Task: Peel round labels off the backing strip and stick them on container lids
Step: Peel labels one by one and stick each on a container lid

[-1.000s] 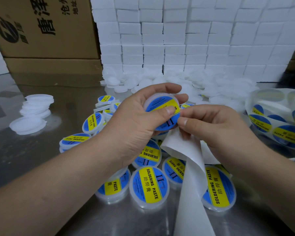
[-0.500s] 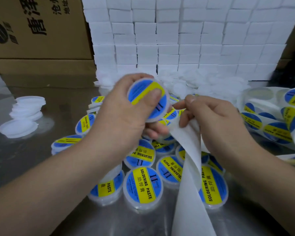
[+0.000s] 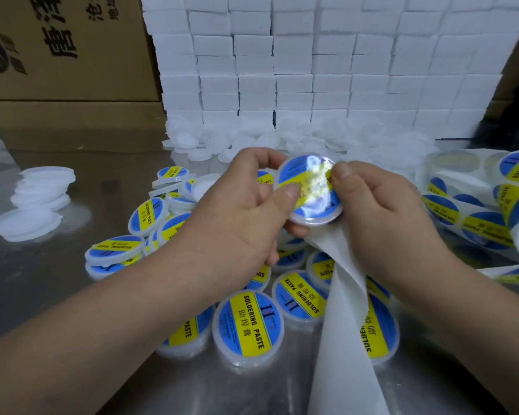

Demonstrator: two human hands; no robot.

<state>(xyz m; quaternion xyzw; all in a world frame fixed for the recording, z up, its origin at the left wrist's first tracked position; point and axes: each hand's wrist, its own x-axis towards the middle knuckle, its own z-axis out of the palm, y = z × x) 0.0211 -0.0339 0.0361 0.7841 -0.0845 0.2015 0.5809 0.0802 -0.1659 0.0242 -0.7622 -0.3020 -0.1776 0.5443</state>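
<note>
One lid (image 3: 312, 218) held up between both hands: left hand (image 3: 237, 214) grips its left rim, right hand (image 3: 381, 211) pinches its right edge. Its label (image 3: 298, 175): blue, yellow band, glare-washed. Beneath: twelve-plus labelled lids (image 3: 247, 322), one backing strip (image 3: 342, 339).

- Lid (image 3: 309, 193): centre, above table (image 3: 72, 295), held between my left hand (image 3: 237, 211) and right hand (image 3: 381, 211).
- Backing strip (image 3: 342, 324): gripped in my right hand, hanging toward me over labelled lids (image 3: 246, 327).
- Labelled lids: heaped on table beneath my hands.
- Unlabelled lid stack (image 3: 42, 187): far left.
- Loose lids (image 3: 252, 139): behind the heap.
- Box wall (image 3: 312, 70): behind those.
- Carton (image 3: 66, 49): back left.
- Label roll (image 3: 474, 217): right.
</note>
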